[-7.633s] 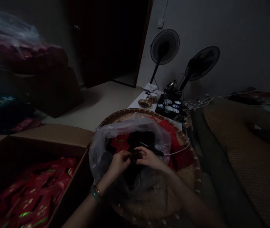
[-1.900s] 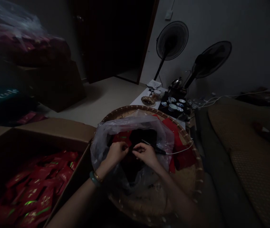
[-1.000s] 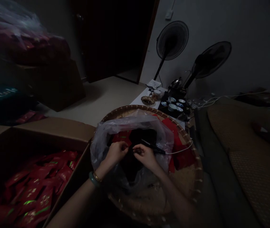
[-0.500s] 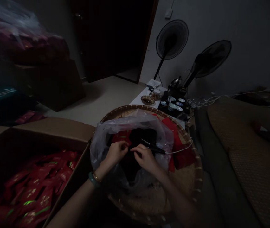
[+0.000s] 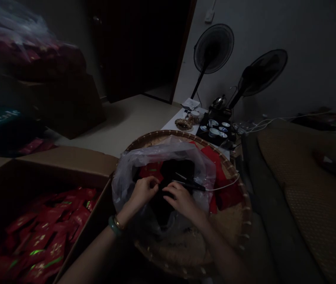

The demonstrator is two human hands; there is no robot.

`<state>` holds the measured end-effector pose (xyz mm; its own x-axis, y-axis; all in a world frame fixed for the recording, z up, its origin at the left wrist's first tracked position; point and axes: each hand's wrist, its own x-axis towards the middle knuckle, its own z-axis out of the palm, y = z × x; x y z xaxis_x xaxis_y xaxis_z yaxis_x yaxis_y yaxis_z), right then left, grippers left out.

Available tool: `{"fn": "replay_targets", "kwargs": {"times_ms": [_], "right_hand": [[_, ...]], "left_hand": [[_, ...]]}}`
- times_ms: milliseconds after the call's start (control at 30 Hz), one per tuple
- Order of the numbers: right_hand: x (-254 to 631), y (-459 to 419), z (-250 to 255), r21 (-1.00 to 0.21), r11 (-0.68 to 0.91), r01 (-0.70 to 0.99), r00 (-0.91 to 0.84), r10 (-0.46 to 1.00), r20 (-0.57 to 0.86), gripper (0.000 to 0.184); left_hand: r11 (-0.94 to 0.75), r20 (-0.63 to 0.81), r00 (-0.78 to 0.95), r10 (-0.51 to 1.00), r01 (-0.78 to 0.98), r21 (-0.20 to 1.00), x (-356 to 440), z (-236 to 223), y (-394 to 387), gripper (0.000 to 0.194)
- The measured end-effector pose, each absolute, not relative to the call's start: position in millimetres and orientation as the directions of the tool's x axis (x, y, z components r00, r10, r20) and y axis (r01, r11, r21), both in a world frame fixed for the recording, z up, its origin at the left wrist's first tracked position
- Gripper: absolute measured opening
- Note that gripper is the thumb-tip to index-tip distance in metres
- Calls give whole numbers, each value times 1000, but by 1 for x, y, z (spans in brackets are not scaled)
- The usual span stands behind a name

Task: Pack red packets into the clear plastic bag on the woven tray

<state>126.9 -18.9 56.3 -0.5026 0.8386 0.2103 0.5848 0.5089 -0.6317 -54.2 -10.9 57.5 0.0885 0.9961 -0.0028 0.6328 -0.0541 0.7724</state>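
Observation:
Both my hands work close together over a clear plastic bag (image 5: 168, 152) whose mouth is spread wide. Dark contents (image 5: 162, 211) fill it, too dim to make out. My left hand (image 5: 142, 192), with bangles at its wrist, has its thumb and fingers drawn into a pinch. My right hand (image 5: 182, 199) has bent fingers, with a small gap before the thumb; anything in either grip is lost in the dark. Behind the left fingers lies a red packet (image 5: 152, 170). A black two-pronged tool (image 5: 196, 185) with a white cord rests just beyond my right hand.
The bag sits in a round woven tray (image 5: 230, 236) with red packets (image 5: 221, 177) along its right side. To the left stands an open cardboard box (image 5: 76, 159) of red packets. Farther off are a low table (image 5: 170, 124) with teacups and two fans (image 5: 213, 49).
My fingertips have drawn slightly apart, the right hand moving a little and the left fingers curling. More of the tool's lower prong shows. The bag and tray stay in place.

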Motion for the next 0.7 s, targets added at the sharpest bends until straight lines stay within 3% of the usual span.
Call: {"fn": "replay_targets", "kwargs": {"times_ms": [200,333,433,533,600,667,700], "right_hand": [[130,-17,55,-626,512,589,-504,838,211,13],[126,-22,61,-482,570,665,-563,807,179,23],[124,-21,56,-421,571,705,-568,810,148,15],[130,-12,50,-503,543,672,-545,823,160,6],[138,-5,48,-590,504,631,-508,843,177,12],[146,-1,49,-675,445,588,-459,871,175,17],[150,0,51,-714,416,563,-443,881,164,18]], "left_hand": [[-59,-1,96,995,626,777,-56,55,-15,18],[-77,4,126,992,582,809,-52,52,-15,16],[-58,-17,141,990,516,854,-50,47,-13,16],[-56,-3,130,992,444,894,-57,40,-9,22],[-67,-1,164,987,411,909,-64,36,-8,41],[-59,-60,279,958,397,916,-69,31,-7,54],[-43,-109,341,934,409,912,-70,29,-7,51]]}}
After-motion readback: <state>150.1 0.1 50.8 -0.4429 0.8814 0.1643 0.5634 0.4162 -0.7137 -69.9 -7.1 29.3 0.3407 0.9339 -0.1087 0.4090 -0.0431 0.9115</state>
